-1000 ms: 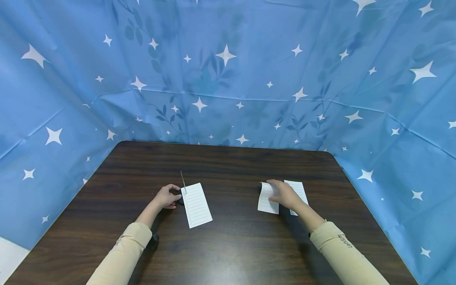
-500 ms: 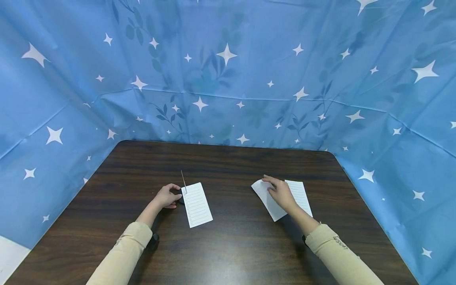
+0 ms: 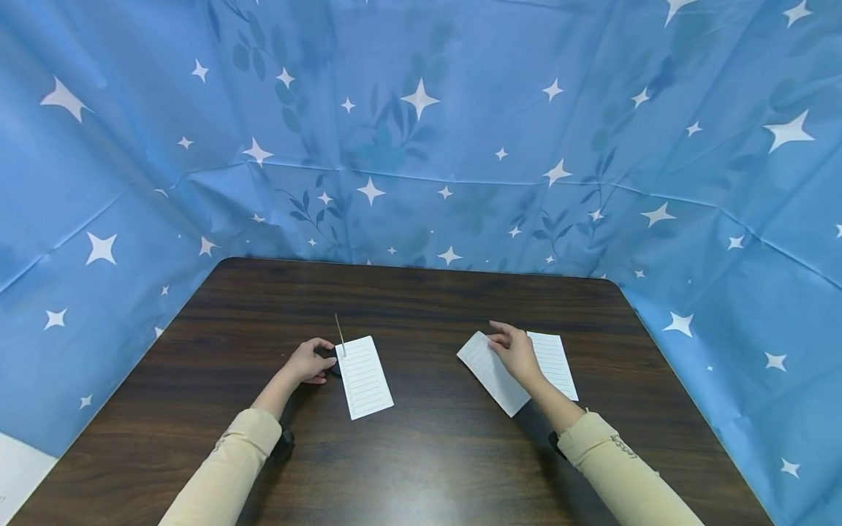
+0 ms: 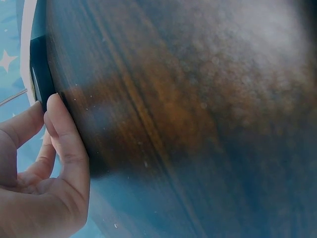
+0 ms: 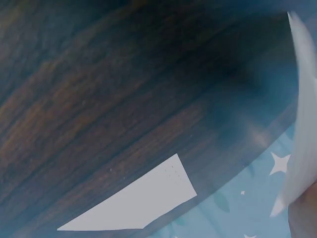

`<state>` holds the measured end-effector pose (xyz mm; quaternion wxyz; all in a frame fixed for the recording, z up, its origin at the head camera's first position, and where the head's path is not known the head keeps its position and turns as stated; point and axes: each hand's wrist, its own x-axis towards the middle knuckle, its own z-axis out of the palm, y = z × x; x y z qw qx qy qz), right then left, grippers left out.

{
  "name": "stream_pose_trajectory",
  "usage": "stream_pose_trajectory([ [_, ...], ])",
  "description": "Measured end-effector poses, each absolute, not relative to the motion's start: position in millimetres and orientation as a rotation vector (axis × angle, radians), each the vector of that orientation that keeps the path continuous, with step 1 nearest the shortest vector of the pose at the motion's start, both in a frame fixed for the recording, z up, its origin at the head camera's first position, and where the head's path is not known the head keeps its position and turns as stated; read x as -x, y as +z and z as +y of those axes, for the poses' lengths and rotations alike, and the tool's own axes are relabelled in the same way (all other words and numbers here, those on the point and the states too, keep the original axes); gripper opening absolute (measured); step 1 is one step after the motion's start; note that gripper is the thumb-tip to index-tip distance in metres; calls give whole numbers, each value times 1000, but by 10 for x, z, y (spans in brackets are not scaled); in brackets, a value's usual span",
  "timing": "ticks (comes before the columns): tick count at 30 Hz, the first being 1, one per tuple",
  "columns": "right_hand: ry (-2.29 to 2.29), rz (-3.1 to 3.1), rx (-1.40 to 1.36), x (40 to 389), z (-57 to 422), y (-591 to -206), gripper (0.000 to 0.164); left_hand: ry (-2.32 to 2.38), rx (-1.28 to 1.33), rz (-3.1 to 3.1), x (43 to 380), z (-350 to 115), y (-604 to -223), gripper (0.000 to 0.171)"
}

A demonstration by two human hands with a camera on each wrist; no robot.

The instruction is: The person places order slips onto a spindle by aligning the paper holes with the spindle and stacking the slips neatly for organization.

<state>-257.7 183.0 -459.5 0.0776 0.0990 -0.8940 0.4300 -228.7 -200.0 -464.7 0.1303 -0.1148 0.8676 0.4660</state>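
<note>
On the left of the head view, my left hand (image 3: 310, 361) pinches the edge of a paper spike's black base (image 3: 336, 363). The spike's thin rod (image 3: 339, 329) rises near the top-left corner of a lined sheet (image 3: 365, 380) that covers much of the base. The left wrist view shows thumb and fingers on the dark base (image 4: 42, 69). My right hand (image 3: 520, 356) pinches the upper edge of another paper sheet (image 3: 493, 372), which is turned at a slant over the table. In the right wrist view that held sheet (image 5: 304, 89) curves along the right edge.
Another lined sheet (image 3: 554, 361) lies on the table, partly behind the right hand. The dark wood table (image 3: 421, 453) has rounded far corners. A blue curtain with white stars (image 3: 421, 146) hangs behind it and along the sides.
My right hand has shifted slightly left and lifted and turned its sheet, which now lies slanted with a paler face showing. The left hand and the spike have stayed in place.
</note>
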Motion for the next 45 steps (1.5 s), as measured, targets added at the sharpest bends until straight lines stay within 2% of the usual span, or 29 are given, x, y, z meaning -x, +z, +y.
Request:
stream_pose_trajectory([
  [4, 1257, -2661, -277, 2557, 1797, -4588, 15, 1352, 333, 2519, 2286, -2002, -4647, 34],
  [7, 1177, -2647, -289, 2540, 1770, -4581, 5, 1349, 337, 2519, 2286, -1999, -4646, 35],
  [13, 1078, -2629, -312, 2543, 1740, -4604, 9, 1342, 333, 2522, 2286, -1996, -4646, 34],
  [27, 1185, -2689, -265, 2568, 1575, -4570, 18, 1345, 334, 2516, 2285, -1998, -4652, 34],
  [45, 1354, -2759, -277, 2595, 1161, -4482, 18, 1364, 321, 2497, 2299, -2021, -4645, 34],
])
